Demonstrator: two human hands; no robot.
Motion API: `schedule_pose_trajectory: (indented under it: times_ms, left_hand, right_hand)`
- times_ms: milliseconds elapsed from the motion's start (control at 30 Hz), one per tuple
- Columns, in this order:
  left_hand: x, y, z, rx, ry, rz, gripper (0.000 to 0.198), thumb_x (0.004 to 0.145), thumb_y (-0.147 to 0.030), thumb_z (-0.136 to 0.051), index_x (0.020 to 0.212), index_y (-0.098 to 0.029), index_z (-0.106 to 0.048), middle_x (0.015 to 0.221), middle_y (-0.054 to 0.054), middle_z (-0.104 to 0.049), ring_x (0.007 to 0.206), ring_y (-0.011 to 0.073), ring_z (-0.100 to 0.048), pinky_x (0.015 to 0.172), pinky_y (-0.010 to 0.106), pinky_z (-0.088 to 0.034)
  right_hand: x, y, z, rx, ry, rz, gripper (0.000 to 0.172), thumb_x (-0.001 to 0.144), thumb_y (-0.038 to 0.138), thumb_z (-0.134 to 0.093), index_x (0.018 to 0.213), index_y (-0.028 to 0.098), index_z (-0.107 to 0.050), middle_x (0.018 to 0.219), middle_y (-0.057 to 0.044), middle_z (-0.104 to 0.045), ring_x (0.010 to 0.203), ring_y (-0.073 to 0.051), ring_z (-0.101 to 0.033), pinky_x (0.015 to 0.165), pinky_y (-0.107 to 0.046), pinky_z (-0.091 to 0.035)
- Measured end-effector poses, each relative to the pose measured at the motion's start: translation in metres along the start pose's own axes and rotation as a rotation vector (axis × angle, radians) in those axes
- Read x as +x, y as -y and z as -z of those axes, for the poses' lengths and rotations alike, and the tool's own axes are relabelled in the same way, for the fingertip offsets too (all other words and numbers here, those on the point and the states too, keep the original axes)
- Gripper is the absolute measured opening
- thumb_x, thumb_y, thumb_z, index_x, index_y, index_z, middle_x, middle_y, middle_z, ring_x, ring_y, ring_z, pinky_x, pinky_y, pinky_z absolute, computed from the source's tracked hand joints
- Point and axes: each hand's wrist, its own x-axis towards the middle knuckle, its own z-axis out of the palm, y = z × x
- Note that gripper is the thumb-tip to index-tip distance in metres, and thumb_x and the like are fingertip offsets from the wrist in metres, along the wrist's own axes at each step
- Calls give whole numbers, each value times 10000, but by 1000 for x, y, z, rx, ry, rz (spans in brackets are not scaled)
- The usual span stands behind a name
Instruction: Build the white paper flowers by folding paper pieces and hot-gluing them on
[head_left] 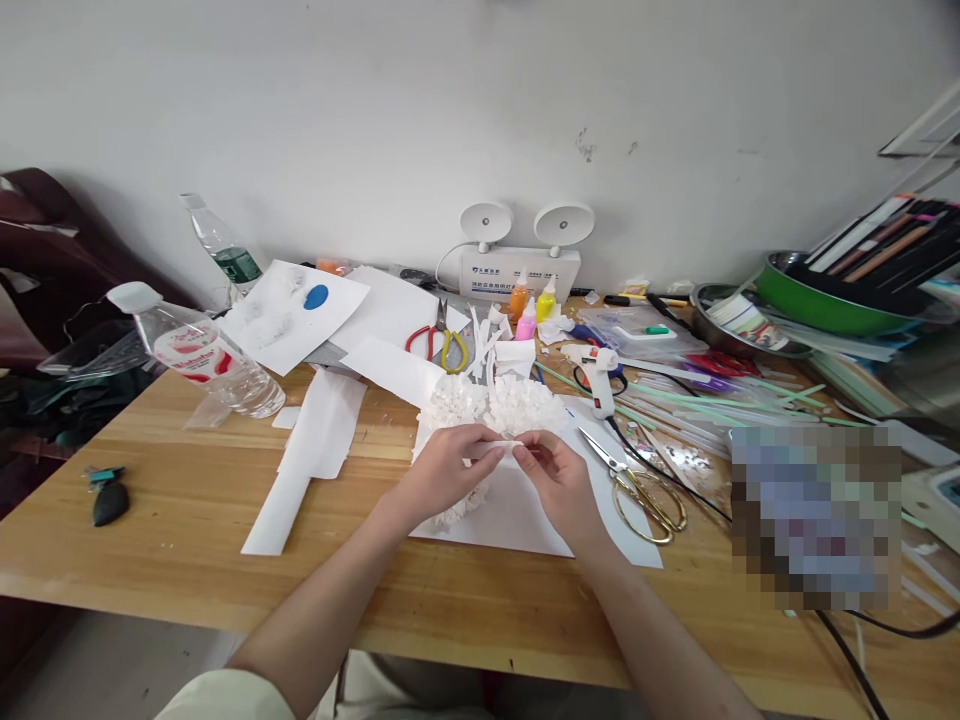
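Observation:
My left hand (454, 472) and my right hand (553, 475) meet over a white sheet (525, 520) near the middle of the table. Between their fingertips they pinch a small white paper strip (501, 449). Just beyond the hands lie two ruffled white paper clusters, one at the left (452, 402) and one at the right (525, 405). Another ruffled piece (460, 507) is partly hidden under my left hand. Gold-handled scissors (646, 502) rest at the sheet's right edge.
A white glue gun (598, 380) with a black cord lies behind the scissors. Red-and-yellow pliers (441, 340) and paint bottles (526, 318) stand farther back. At the left are a large water bottle (206, 360) and folded white paper (315, 450). A green bowl (832, 300) is at the right.

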Motion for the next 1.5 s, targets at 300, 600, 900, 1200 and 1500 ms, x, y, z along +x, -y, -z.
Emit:
schedule_pose_trajectory:
  times_ms: [300,600,900,1200,1500]
  left_hand:
    - [1,-4,3,-43,-51,18,141,791,-258,-482,772,-168,-588,759,10,-634,704,123,-567,652,222,-444]
    - [1,-2,-2,-59,-56,-13,135,794,-236,-476,799,-166,-591,755,8,-624,692,111,-567,630,202,-443]
    - [0,-4,2,-51,-66,-9,125,773,-191,-479,770,-166,-602,760,7,-635,700,113,-567,649,209,-449]
    - [1,-1,2,-58,-81,36,122,766,-214,-482,712,-150,-571,688,4,-600,642,106,-537,601,204,-445]
    - [1,2,-3,-45,-23,-20,146,799,-241,-457,806,-168,-583,787,14,-611,711,117,-549,644,217,-446]
  right_hand:
    - [-1,4,-1,71,81,12,115,741,318,-583,767,209,-562,763,-6,-559,763,-147,-525,725,-272,-433]
    - [-1,1,-3,95,95,20,84,737,292,-593,761,212,-584,756,-3,-570,757,-144,-524,741,-278,-426]
    - [0,2,-2,75,36,20,103,736,297,-594,781,205,-581,757,-4,-575,746,-140,-530,723,-271,-429]
    - [-2,2,-2,131,42,-28,126,710,305,-617,770,204,-574,764,-4,-576,760,-144,-540,731,-279,-440]
    - [-2,5,-4,95,91,23,83,730,287,-602,740,205,-592,736,-1,-573,750,-144,-529,737,-283,-424]
